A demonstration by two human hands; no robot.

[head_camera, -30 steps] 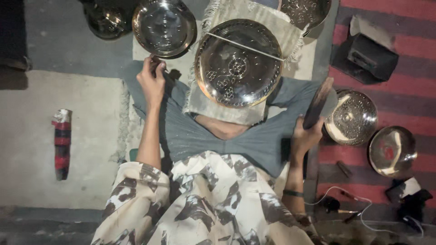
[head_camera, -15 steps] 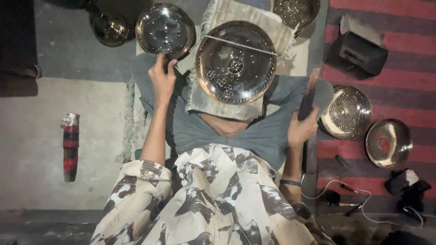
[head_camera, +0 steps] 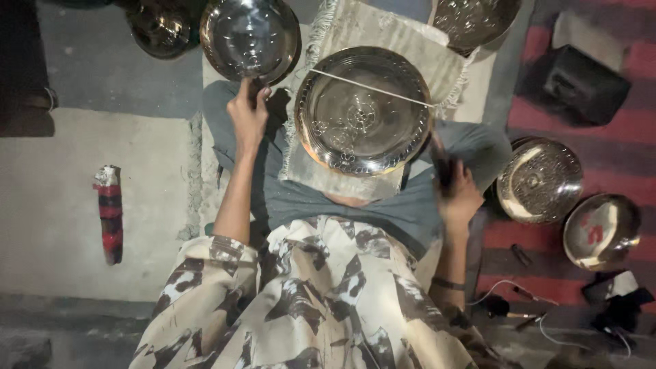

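- Since the earlier frames the left hand [head_camera: 247, 116] has stayed at the near rim of the plain steel plate [head_camera: 249, 37], while the right hand [head_camera: 459, 195] with its dark tool [head_camera: 439, 162] has swung in from beside the right-hand bowls to the right rim of the engraved plate [head_camera: 363, 109].
- Far left, a red-and-black wrapped bundle [head_camera: 109, 213] lies on the concrete floor [head_camera: 89, 178], long axis running away from the person, well apart from both hands.
- Left hand: fingers curled shut, pinching the near edge of the plain steel plate; that plate sits just beyond the knuckles, tilted, its hollow face showing.
- Between the hands, the engraved plate rests face up on a fringed grey cloth [head_camera: 383, 41] laid over the lap. A thin rod [head_camera: 369, 87] crosses its upper part, long axis left to right, right end dipping slightly lower.
- Right hand: closed around the dark tool, which stands up out of the fist, pointing away from the person and leaning a little left, its tip touching or just beside the engraved plate's right rim; blur hides which.
- Right, two patterned bowls [head_camera: 540, 179] [head_camera: 601, 229] sit on a red striped mat [head_camera: 615, 157], near the right hand but apart.
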